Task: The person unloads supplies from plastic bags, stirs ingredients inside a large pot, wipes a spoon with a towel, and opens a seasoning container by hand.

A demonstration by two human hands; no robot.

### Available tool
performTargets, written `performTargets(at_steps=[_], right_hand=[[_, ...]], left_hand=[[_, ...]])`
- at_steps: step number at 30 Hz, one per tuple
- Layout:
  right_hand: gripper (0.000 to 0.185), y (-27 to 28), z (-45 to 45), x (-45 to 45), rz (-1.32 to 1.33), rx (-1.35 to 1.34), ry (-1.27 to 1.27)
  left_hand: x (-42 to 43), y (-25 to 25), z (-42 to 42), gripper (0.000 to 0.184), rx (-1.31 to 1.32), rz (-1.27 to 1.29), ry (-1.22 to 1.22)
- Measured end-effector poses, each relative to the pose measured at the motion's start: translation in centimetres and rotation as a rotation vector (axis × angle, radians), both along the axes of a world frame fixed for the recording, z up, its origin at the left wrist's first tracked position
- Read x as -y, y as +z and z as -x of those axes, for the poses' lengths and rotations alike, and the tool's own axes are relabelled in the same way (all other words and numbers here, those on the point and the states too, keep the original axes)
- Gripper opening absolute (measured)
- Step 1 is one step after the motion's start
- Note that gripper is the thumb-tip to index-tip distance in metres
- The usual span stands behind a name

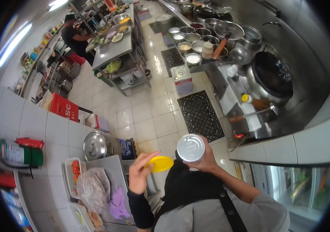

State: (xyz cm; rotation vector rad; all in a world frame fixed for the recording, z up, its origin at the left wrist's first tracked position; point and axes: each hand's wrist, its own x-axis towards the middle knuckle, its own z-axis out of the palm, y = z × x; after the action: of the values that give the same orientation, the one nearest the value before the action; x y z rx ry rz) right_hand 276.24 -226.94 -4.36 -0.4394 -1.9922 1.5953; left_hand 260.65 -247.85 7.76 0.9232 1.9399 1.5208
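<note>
Lower centre, I see the left hand [139,173] pinching a yellow lid [162,164], the right hand [206,159] gripping a can [191,147].

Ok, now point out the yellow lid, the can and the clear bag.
Yellow lid [162,164]: head view, on its flat face.
Can [191,147]: head view, on its silver end.
Clear bag [91,188]: head view, on its crinkled middle.

Floor [149,102]: pale, tiled, gleaming toward twelve!
Light [15,44]: long, white, blazing at ten!
Wall [29,120]: white-tiled, out at nine!
</note>
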Motion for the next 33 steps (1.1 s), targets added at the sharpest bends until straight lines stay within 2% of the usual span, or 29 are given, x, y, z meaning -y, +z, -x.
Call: performTargets(at_steps=[2,3,6,7,8,10,12,15,16,19,21,24,25,28,29,32,33], right_hand=[[0.1,0.0,4.8,-1.5,0.056,0.031,-0.086],[0.095,0.5,7.2,-2.6,0.019,-0.001,-0.116],[0.094,1.8,13.6,-6.7,0.049,-0.005,-0.188],[0.095,1.5,15.9,-7.9,0.156,-0.048,-0.212],[0.096,3.1,18.2,-9.5,0.133,-0.019,-0.227],[0.096,3.2,22.9,-12.9,0.19,-0.064,-0.247],[0.096,2.0,27.7,-16.7,0.14,-0.061,-0.266],[0.096,2.8,35.0,-22.3,0.041,0.064,-0.253],[0.096,2.8,37.8,-24.5,0.005,0.027,-0.223],[0.098,3.2,46.2,-29.3,-0.031,-0.079,-0.138],[0.098,4.2,52.0,-32.5,-0.024,-0.071,-0.029],[0.099,5.3,60.7,-36.6,-0.047,-0.055,0.125],[0.1,5.4,63.5,-37.8,-0.044,-0.046,0.168],[0.101,5.6,71.7,-41.6,-0.044,0.003,0.281],[0.107,5.8,74.1,-43.4,-0.042,0.065,0.353],[0.111,6.0,80.2,-47.6,-0.005,0.116,0.471],[0.099,6.5,81.7,-48.9,0.07,0.123,0.489]], left_hand=[[-1.3,-3.7,8.1,0.028,0.088,0.028,-0.135],[-2.4,-6.9,11.8,0.03,0.152,0.014,-0.2],[-11.3,-7.7,17.9,0.033,0.164,0.272,-0.162],[-13.8,-8.5,20.0,0.041,0.059,0.319,-0.249],[-16.3,-9.3,22.2,0.049,-0.043,0.364,-0.343],[-21.1,-8.6,25.9,0.081,-0.116,0.327,-0.458],[-25.6,-8.7,29.7,0.1,-0.299,0.195,-0.45],[-31.4,-10.9,35.6,0.118,-0.329,0.099,-0.45],[-33.8,-11.7,38.3,0.122,-0.322,0.075,-0.459],[-37.5,-14.2,45.8,0.098,-0.364,0.103,-0.4],[-39.6,-13.2,50.3,0.079,-0.345,0.104,-0.297],[-41.4,-12.7,58.1,0.067,-0.393,0.19,-0.262],[-42.4,-12.4,60.2,0.054,-0.344,0.16,-0.156],[-45.5,-12.4,67.3,0.055,-0.291,0.088,-0.083],[-46.2,-13.1,69.9,0.062,-0.222,0.019,-0.072],[-49.6,-13.1,76.8,0.071,-0.242,0.115,-0.03],[-51.0,-12.9,79.3,0.073,-0.297,0.101,-0.061]])
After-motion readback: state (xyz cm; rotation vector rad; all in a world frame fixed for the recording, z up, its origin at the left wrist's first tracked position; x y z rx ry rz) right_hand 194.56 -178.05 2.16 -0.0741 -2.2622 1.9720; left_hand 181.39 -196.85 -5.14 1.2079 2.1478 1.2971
